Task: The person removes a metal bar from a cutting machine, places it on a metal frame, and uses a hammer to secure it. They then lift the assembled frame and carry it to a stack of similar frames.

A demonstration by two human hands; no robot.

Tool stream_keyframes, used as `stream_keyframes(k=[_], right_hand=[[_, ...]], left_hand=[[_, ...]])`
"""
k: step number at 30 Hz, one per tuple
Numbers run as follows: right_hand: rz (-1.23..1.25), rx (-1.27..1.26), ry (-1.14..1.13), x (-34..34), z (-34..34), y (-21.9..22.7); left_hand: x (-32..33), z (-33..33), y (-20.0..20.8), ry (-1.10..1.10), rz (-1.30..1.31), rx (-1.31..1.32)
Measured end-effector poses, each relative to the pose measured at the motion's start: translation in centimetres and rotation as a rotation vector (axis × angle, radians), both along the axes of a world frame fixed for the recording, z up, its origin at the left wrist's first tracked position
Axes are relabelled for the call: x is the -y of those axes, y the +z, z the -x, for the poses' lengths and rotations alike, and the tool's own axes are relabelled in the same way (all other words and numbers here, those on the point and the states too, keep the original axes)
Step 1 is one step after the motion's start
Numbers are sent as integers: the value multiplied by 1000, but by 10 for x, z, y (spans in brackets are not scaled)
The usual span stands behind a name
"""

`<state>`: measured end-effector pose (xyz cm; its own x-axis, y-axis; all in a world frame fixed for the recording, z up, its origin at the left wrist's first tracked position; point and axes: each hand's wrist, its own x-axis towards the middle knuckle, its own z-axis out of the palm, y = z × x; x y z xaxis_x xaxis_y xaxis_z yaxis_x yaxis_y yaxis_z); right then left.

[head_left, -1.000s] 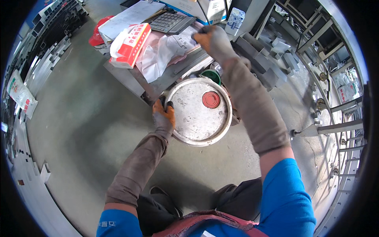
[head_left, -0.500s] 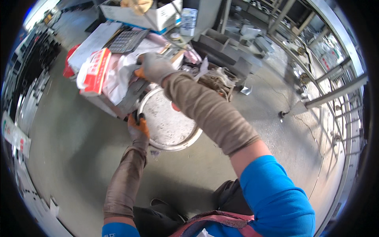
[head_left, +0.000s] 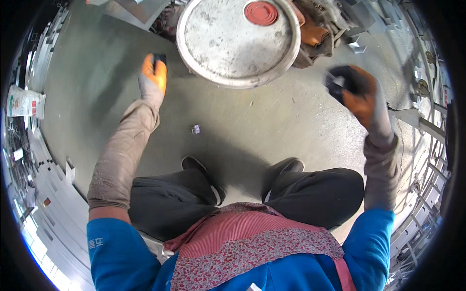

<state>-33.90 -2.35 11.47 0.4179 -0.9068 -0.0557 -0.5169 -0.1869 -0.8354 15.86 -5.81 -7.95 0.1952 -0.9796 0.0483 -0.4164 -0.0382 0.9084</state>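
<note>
Currently both hands are off the round metal drum lid [head_left: 238,41], so this reads as a between-steps moment: small parts in hand, drum not touched.

Left hand [head_left: 153,77], orange-and-grey glove, is raised just left of the lid's rim, fingers curled around a small dark object [head_left: 159,59]. Can't tell what it is. It's close to the rim but apart from it.

Right hand [head_left: 357,92], same glove type, is out to the right and blurred. It's closed around something dark [head_left: 337,82], also too blurred to identify. It sits well clear of the lid.

Judgement: next move needs one hand brought back over the lid, probably toward the red cap [head_left: 260,12] near its far edge. The right hand has the longer travel.

Lid condition: pale grey, scuffed and stained, raised rim all round, red cap seated and looks closed. It sits at the top of view, in front of the person's feet, with clutter [head_left: 320,29] behind it.

A small bit of metal [head_left: 195,129] lies on the concrete floor [head_left: 272,126] between lid and shoes.
</note>
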Motion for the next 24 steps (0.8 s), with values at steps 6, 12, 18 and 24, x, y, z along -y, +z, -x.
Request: stream_keyframes(k=[6,12,18,24], right_hand=[[-284,119,-463,-76,45,-17],[-510,191,-374,-76,50,-12],[-458,35,-300,-60,74,39],[-382,270,-637,-53,118,102]], left_hand=[[-158,3,-90,-573,-663,792],[-152,54,-50,-625,-902,844],[-62,126,122,-884,-417,415],[34,181,176,-508,-226,634]])
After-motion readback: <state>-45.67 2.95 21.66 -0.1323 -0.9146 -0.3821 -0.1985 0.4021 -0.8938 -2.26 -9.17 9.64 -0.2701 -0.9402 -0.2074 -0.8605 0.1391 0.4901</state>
